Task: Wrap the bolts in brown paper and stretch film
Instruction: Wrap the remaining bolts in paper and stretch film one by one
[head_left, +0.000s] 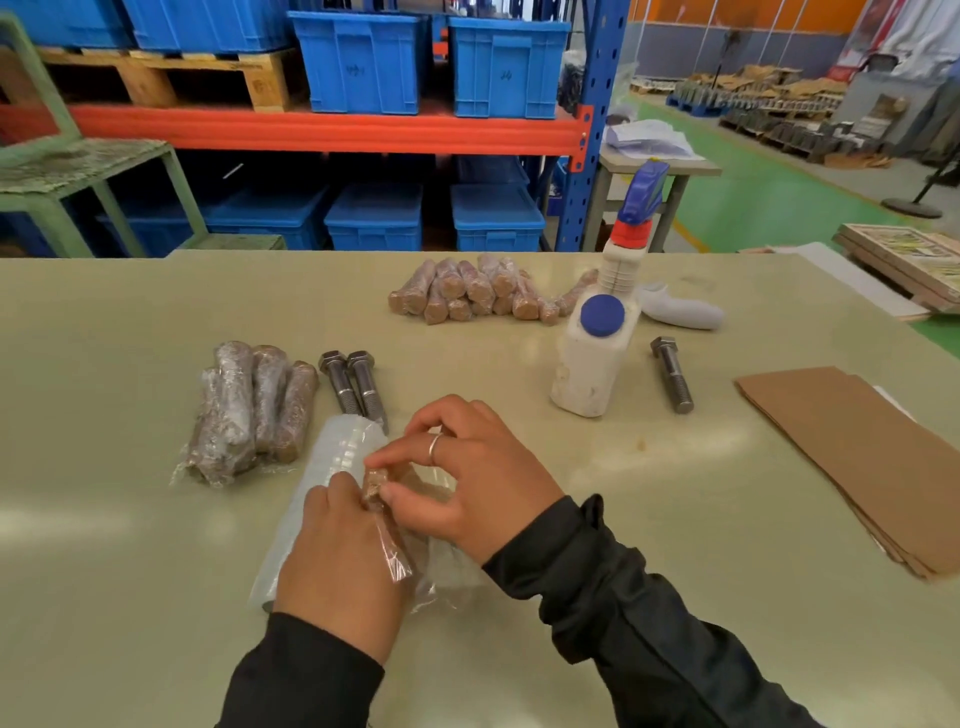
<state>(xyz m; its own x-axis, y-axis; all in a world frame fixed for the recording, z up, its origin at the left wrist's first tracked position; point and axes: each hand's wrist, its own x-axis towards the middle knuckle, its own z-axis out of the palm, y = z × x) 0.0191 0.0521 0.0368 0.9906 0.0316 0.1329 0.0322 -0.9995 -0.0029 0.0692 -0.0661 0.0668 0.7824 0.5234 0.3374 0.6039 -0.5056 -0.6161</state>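
Wrapped bolt (375, 491) between both hands' fingertips.

A white spray bottle (597, 358) with a blue cap stands on the beige table (130, 322); its red and blue trigger head (638, 208) points up. A white handle-shaped object (680, 310) lies just behind it. Beyond the table is a rack with an orange beam (322, 132) and a blue upright (592, 124), holding blue crates (363, 62) and a wooden pallet (171, 78). A green frame (78, 171) stands at left. A small grey table (660, 166) carries papers (649, 137). The floor (753, 182) is green.
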